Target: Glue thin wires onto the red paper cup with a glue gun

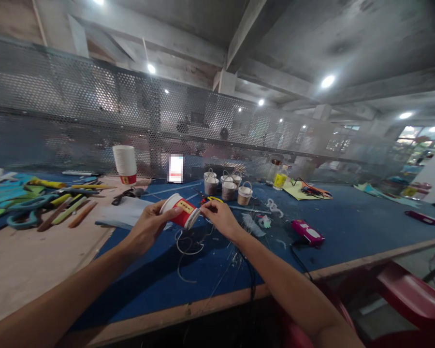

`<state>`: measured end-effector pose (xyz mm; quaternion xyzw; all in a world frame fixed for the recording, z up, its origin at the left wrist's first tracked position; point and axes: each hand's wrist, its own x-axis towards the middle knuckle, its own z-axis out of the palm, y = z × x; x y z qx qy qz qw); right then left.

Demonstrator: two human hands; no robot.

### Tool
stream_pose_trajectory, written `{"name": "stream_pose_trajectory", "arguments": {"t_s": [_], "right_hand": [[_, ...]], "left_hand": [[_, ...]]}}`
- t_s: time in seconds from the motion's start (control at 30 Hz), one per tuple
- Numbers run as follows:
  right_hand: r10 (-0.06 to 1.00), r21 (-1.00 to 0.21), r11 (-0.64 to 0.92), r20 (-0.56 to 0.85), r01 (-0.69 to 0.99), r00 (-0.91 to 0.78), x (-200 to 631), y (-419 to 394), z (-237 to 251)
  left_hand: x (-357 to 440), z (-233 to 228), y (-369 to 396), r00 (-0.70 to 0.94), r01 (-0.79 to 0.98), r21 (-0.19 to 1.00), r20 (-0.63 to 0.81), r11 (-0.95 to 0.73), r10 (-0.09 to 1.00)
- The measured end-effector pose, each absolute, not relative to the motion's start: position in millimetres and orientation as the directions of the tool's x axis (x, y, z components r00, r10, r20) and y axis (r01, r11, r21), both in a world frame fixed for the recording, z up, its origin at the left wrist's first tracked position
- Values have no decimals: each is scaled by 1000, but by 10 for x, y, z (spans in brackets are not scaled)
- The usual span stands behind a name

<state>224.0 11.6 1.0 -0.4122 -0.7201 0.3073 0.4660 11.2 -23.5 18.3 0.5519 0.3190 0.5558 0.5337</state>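
My left hand (148, 226) grips a red paper cup (180, 211) with a white rim and a yellow label, held on its side above the blue table mat (348, 227). My right hand (219, 217) pinches at the cup's bottom end, fingers closed on it or on a thin cord there. A loop of white cord (187, 249) hangs and lies on the mat just under both hands.
Several small woven bucket-like baskets (228, 186) stand behind the hands. A stack of white cups (125, 163) stands at the back left. Scissors, sticks and teal scraps (39, 205) lie left. A pink glue gun (307, 232) lies right; bottles (280, 178) and a mesh fence behind.
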Motion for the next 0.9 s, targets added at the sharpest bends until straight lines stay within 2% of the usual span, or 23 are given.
{"name": "stream_pose_trajectory", "arguments": {"t_s": [0.47,0.9], "right_hand": [[820,-766,560,567,314,-79,2260,-4,116],[770,-710,616,634,342,-70,2252,-51,135]], "left_hand": [[102,187,-226,171,-299,931,270,-211,947],[103,194,-237,171,-312,929,264,-202,949]]}}
